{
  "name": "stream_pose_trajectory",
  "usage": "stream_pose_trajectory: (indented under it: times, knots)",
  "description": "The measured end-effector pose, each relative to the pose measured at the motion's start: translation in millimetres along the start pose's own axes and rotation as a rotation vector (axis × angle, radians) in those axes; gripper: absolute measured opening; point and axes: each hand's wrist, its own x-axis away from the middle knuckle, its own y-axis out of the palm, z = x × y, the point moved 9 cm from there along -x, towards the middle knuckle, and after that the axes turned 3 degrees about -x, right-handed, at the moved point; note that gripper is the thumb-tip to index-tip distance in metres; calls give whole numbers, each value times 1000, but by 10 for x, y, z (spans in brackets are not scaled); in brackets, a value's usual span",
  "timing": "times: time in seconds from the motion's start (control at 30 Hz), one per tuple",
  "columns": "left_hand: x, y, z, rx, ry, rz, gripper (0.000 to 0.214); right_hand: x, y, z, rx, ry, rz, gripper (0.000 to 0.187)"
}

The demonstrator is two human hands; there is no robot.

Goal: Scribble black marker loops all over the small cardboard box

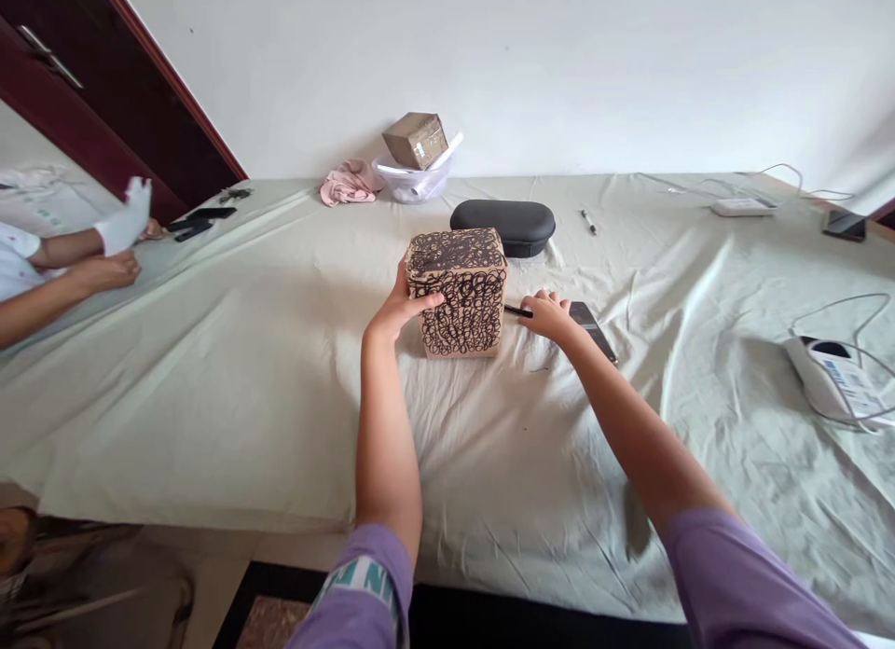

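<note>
Cardboard box scrawled with black loops, upright on the pale green sheet, near the middle and well in from the front edge. Gripped at its left side by the left hand, with thumb laid across the front face and other fingers mostly hidden behind the box's left edge. Just beyond the right edge, the right hand, with fingers bent over a black pen pointed toward the box; hard to tell from here whether grasped or merely touched. Beside the right wrist and partly covered by it, a dark smartphone, lying flat.

Just behind the box, a black rounded hard case, overlapped in view by the rear top edge: little visible room that way. To the left, a wide stretch of sheet, out to the white-gloved hand and bare hand of a co-worker. Toward the front, another broad stretch, down to the drooping edge.

Along the wall, a plastic basin with a small brown carton tilted on top, and a pink cloth just beside. Right of the case, a slim marker; farther right, a white corded device.
</note>
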Motion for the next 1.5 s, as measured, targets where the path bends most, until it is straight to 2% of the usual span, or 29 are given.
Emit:
stream_pose_trajectory:
  times: [0.07,0.13,0.23,0.27,0.33,0.5,0.67,0.97,1.1,1.2,1.27,1.37,1.43,1.5]
  knots:
    - [-5,-20,-13,13,-1,12,129,78,-4,20,-7,8,18,43]
    - [-8,-38,-20,19,-1,22,129,197,-57,171,-25,87,60,56]
    - [-7,-55,-19,18,1,30,130,456,-168,642,-39,393,126,90]
    - [-6,-59,-20,19,0,31,130,547,-181,792,-36,489,116,98]
    - [-2,-65,-22,19,-1,32,131,671,-176,981,-27,583,59,106]
    - [6,-64,-37,16,4,20,129,739,-168,1033,-70,552,-29,102]
    - [6,-69,-49,14,9,14,127,704,-191,1008,-135,493,22,99]
    - [1,-57,-54,11,-14,9,132,614,-135,1075,-184,478,132,97]
    - [4,-48,-38,9,-1,0,133,572,-129,1095,-158,468,121,93]
    - [0,-61,-37,8,3,11,137,560,-157,1027,-96,453,86,112]
    - [-8,-75,-36,1,14,16,138,517,-193,859,-34,398,78,114]
    - [-22,-92,-31,-26,44,14,137,342,-230,343,40,150,103,82]
    - [-29,-107,-32,-36,54,20,136,206,-160,-25,52,-13,65,60]
    - [-28,-136,-35,-24,51,45,136,91,-66,-258,27,-65,27,45]
